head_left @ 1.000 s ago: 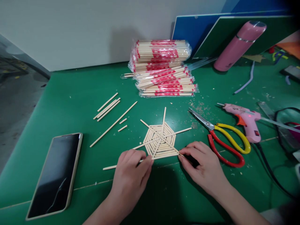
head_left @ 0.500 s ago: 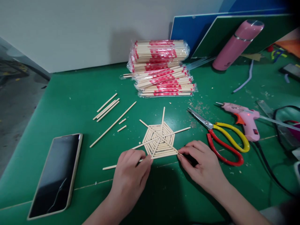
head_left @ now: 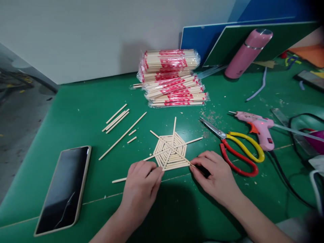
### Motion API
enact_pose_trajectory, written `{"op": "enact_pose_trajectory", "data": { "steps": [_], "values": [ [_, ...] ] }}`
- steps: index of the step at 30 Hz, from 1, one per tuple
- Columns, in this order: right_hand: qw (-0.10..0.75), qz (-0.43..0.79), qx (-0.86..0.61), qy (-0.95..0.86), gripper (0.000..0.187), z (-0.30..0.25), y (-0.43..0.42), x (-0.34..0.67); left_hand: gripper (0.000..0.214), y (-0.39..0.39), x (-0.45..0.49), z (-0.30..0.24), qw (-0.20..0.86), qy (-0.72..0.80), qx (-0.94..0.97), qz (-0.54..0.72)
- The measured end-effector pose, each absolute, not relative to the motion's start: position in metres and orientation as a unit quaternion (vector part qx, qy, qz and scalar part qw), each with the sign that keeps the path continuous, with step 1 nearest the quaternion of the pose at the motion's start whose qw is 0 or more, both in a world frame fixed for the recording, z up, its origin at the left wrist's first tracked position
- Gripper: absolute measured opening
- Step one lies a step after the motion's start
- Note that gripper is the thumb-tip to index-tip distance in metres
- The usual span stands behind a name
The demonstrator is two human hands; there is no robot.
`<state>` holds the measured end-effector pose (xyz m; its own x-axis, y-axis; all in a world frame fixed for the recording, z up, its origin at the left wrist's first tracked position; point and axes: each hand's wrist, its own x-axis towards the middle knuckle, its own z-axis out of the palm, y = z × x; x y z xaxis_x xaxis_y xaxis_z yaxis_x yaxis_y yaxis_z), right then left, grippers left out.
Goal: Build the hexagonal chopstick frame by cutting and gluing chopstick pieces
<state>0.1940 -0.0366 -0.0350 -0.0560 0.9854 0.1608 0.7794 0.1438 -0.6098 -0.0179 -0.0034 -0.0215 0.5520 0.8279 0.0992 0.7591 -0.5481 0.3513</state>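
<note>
A flat web of wooden chopsticks (head_left: 174, 158), with crossing spokes and nested rows of shorter pieces, lies on the green table between my hands. My left hand (head_left: 143, 184) is closed around a long chopstick (head_left: 118, 180), whose end juts out to the left. Its fingertips are at the web's lower left corner, where they hide part of the stick. My right hand (head_left: 212, 173) pinches at the web's lower right corner, its thumb and forefinger closed on a spoke's end. What exactly lies between those fingertips is partly hidden.
Loose chopstick pieces (head_left: 118, 118) and a phone (head_left: 63, 190) lie to the left. Wrapped chopsticks (head_left: 172, 81) are stacked behind. Red-and-yellow-handled scissors (head_left: 239, 168), a pink glue gun (head_left: 264, 130) with a cord, and a pink bottle (head_left: 248, 54) are on the right.
The whole view has shifted slightly, so things on the right appear further left. Both hands keep their places at the web's lower corners.
</note>
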Motion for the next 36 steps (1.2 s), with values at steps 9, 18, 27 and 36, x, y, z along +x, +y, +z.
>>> {"op": "enact_pose_trajectory", "data": {
  "steps": [9, 18, 27, 36],
  "values": [
    [0.286, 0.196, -0.627, -0.697, 0.013, -0.036, -0.037, 0.194, 0.021, -0.006, -0.017, -0.023, 0.104, 0.448, 0.878, 0.134],
    [0.315, 0.173, -0.651, -0.668, 0.019, -0.03, -0.041, 0.2, 0.016, -0.01, -0.028, -0.008, 0.093, 0.403, 0.89, 0.193],
    [0.2, 0.023, -0.783, -0.588, 0.029, -0.032, -0.038, 0.289, 0.009, -0.003, -0.012, 0.028, 0.178, 0.477, 0.803, 0.311],
    [0.129, 0.008, -0.786, -0.604, 0.021, -0.036, -0.031, 0.302, 0.01, 0.015, 0.005, 0.039, 0.556, 0.524, 0.488, 0.422]
  ]
}}
